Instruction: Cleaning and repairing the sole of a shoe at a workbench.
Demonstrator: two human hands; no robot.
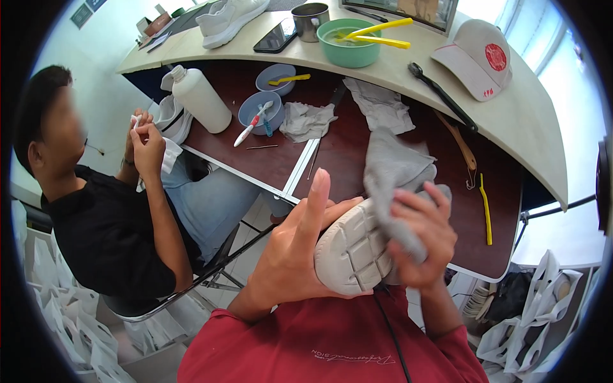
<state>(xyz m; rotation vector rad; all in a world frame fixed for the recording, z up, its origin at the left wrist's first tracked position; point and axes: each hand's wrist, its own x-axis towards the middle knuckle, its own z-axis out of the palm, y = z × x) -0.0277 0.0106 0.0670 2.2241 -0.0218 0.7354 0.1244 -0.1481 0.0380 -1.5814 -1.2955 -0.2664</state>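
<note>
A shoe (pixel 350 254) with a pale, grooved sole is held up before my chest, sole toward me. My left hand (pixel 284 250) grips it from the left, with one finger pointing up off it. A grey cloth (pixel 394 167) drapes over the shoe's far side and onto the sole. Closed around that cloth is my right hand (pixel 423 237), pressing it against the sole's right edge; this hand is slightly blurred. The shoe's upper is mostly hidden behind the sole and the cloth.
On the dark red table stand a white bottle (pixel 201 101), blue bowls (pixel 271 116) with toothbrushes, crumpled cloths (pixel 308 121) and a wooden-handled brush (pixel 458 140). The raised shelf holds a green bowl (pixel 348 53), a metal mug (pixel 309 25) and a cap (pixel 476 60). A co-worker (pixel 102 230) sits left.
</note>
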